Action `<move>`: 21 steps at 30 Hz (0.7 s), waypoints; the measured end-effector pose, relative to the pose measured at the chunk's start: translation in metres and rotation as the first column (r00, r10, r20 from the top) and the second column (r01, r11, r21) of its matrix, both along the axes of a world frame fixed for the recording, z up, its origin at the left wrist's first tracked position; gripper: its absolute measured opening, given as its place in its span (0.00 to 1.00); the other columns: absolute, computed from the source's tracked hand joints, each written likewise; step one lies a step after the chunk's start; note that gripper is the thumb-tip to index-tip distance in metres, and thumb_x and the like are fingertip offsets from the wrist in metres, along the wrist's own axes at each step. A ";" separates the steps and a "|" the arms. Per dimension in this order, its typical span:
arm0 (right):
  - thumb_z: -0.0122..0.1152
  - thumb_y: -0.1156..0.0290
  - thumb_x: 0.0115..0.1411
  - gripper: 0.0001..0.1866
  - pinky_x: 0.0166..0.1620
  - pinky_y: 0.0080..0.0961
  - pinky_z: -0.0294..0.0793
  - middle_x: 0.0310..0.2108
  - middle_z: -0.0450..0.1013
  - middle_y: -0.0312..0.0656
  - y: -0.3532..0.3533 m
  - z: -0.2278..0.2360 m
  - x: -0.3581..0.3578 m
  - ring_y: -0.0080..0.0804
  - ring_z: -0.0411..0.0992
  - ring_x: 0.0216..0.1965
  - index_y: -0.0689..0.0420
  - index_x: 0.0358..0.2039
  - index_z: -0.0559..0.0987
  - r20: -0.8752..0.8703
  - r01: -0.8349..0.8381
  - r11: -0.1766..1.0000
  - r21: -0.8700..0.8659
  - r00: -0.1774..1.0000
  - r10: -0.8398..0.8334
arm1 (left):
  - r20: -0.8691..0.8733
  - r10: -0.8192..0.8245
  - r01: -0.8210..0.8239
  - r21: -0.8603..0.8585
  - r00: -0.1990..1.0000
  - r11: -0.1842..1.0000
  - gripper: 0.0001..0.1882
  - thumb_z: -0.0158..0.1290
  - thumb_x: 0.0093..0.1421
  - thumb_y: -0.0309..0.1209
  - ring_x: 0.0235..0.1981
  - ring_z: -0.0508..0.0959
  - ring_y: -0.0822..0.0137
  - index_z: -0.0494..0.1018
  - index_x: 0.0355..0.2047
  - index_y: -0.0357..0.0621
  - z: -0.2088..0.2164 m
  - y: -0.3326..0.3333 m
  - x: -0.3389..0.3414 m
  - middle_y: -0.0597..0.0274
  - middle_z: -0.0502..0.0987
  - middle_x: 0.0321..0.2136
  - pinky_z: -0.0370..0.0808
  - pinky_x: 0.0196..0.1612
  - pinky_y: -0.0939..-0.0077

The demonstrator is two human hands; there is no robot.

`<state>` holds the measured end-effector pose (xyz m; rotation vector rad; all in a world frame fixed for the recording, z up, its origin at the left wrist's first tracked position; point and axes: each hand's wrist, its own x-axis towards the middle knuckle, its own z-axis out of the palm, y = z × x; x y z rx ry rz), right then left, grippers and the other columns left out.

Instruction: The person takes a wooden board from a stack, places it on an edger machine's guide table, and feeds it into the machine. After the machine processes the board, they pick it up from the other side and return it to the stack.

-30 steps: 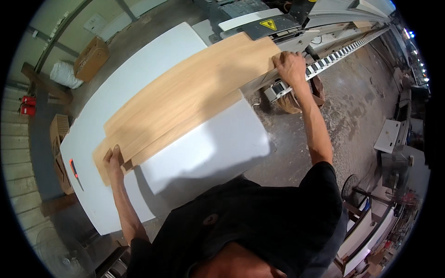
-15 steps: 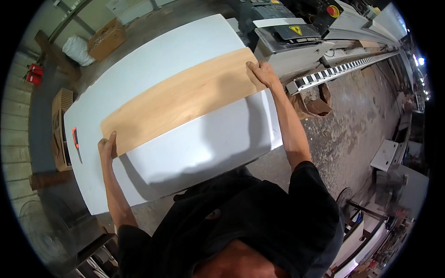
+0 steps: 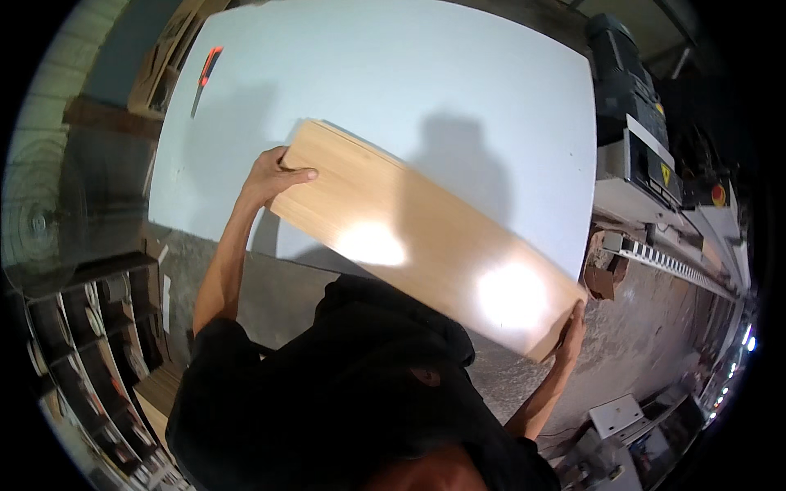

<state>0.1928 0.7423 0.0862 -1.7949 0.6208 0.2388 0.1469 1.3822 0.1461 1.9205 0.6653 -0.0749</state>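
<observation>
I judge: two-handed handling. Left hand (image 3: 268,177) pinches wood-grain boards (image 3: 434,245) at one end; right hand (image 3: 571,334) clasps the other, grip partly hidden. They slant across white tabletop (image 3: 360,61) edge. Next move needs both ends supported.

We had passage over the white table (image 3: 368,65) beyond our wood-grain boards (image 3: 368,192); far left, the utility knife (image 3: 207,74) obstructed.

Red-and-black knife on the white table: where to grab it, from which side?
By the wide red-and-black handle, likely best from above, pinching across its long edges. The knife lies flat on the white table, and its narrow dark end points to the near side, so keep off that.
</observation>
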 end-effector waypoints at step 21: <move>0.33 0.34 0.59 0.46 0.61 0.45 0.57 0.52 0.66 0.57 0.063 0.038 0.090 0.48 0.64 0.56 0.70 0.56 0.63 0.757 -0.053 0.993 0.109 0.652 -0.048 | 0.444 0.059 -0.040 -0.052 0.894 0.998 0.46 0.70 0.28 0.29 0.58 0.66 0.64 0.67 0.54 0.48 -0.021 0.051 -0.015 0.58 0.71 0.52 0.64 0.60 0.63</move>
